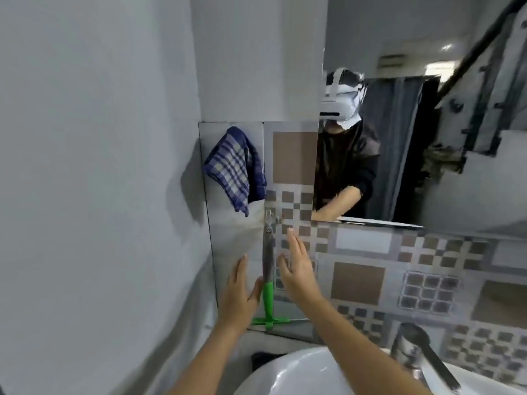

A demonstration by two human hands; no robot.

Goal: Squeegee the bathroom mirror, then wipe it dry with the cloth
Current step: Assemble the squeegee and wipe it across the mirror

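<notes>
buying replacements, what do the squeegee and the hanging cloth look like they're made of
The squeegee: its green handle and crossbar look like glossy moulded plastic; the grey upper part is too blurred to tell. The cloth: soft woven fabric, likely cotton, matte, with a blue and pale check and limp folds where it hangs.

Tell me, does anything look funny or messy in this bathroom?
Nothing is spilled or broken. The green-handled squeegee hangs upside down on the tiled wall, blade end at the bottom, between the open left hand and right hand. The blue checked cloth hangs bunched and crooked beside the mirror.
</notes>
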